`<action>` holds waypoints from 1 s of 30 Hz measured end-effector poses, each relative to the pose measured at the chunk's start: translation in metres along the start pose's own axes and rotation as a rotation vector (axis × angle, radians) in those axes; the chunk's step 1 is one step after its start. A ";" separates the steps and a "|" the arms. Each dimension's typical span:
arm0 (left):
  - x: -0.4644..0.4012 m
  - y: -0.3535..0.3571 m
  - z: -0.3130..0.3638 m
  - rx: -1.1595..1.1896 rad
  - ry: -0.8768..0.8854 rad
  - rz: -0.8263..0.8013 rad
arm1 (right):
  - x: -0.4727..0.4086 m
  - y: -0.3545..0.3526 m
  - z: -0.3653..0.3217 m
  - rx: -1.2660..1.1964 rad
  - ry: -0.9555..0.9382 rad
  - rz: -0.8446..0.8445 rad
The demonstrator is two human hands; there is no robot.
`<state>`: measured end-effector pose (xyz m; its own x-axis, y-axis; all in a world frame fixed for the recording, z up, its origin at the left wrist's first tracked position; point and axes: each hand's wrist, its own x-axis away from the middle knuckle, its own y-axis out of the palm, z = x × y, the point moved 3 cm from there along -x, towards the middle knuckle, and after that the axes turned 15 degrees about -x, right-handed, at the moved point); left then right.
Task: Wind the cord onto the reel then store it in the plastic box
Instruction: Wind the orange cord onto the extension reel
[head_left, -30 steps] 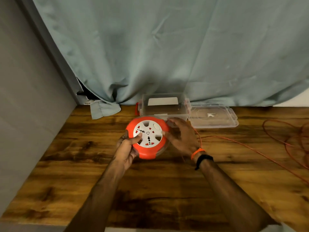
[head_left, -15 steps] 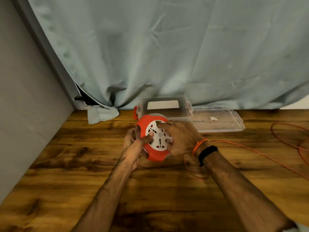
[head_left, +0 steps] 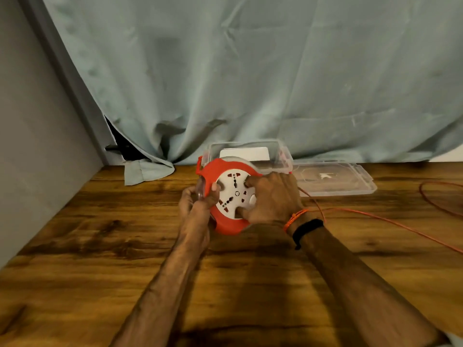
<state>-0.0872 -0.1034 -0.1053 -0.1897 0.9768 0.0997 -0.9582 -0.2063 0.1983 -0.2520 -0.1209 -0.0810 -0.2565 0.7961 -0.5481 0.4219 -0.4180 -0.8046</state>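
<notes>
Bare forearms; right wrist: orange thread band (head_left: 295, 217); black band (head_left: 307, 227).

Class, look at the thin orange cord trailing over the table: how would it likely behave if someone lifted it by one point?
The orange cord would probably droop, since it lies in loose curves across the wooden table. It looks thin, so likely light. Its loops at the right edge might drag or tangle.

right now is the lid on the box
No, the lid lies flat on the table to the right of the open box, not on top of it.
</notes>
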 end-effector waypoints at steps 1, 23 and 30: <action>0.000 0.001 -0.003 0.037 0.026 0.006 | 0.006 0.010 0.011 -0.101 0.142 -0.007; -0.011 0.007 -0.030 0.200 -0.212 -0.806 | 0.027 0.009 -0.003 -0.386 0.047 0.399; -0.014 0.009 -0.045 -0.022 0.246 -0.234 | 0.036 0.018 0.003 -0.302 0.065 0.408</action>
<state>-0.1027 -0.1167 -0.1486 -0.0073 0.9827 -0.1850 -0.9858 0.0240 0.1663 -0.2562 -0.1005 -0.1159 0.0316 0.6239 -0.7809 0.7111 -0.5630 -0.4211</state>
